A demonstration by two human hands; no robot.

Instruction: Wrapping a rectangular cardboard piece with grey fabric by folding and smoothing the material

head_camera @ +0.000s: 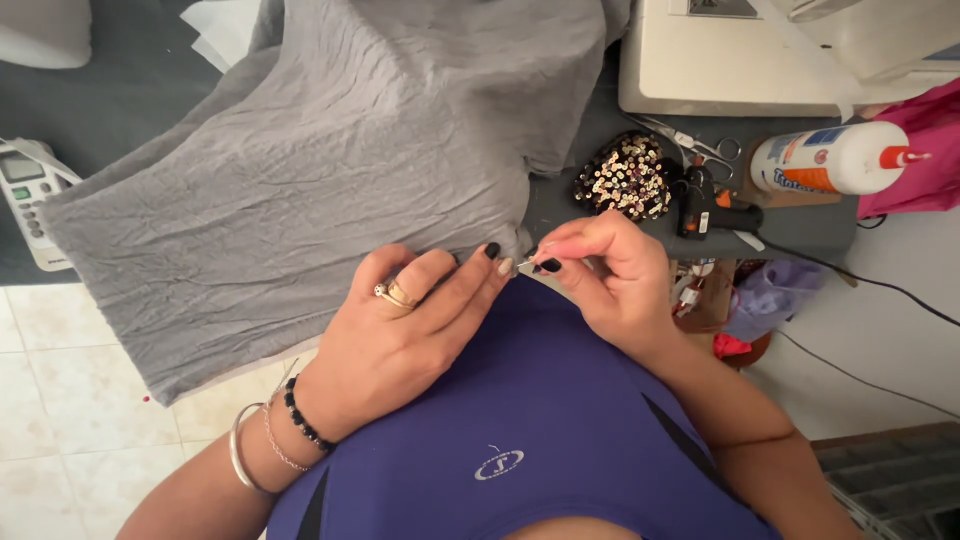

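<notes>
Head view, looking straight down: nearest to you is your purple shirt [520, 420], and just past it both hands meet at the near edge of the grey cloth [330, 170].

Your left hand [400, 330] lies flat on that edge, fingers stretched out and pressing the hem down; it carries two rings, and the wrist wears three bracelets: one bangle, one thin chain, one string of black beads. Your right hand [610, 270] is pinched shut, thumb and forefinger closed on something very small and pale at the cloth's corner. It may be a needle or a pin; you cannot tell from here.

By the look of it, the cloth is light, soft and crinkled. It should bunch and slide easily and have no stiffness of its own, so hold it close to the spot you are working, at the hem, with the flat hand as an anchor. One piece of it, draped over the dark table [140, 80] and hanging off the near side.

Farther out, to the right:
- one sequinned patch [625, 175]
- one black glue gun [715, 210]
- one pair of small scissors [705, 148]
- one white glue bottle [835, 158] lying on its side

Beyond them stands one white sewing machine [730, 60]. At the far left edge sits one white phone [30, 200].
</notes>
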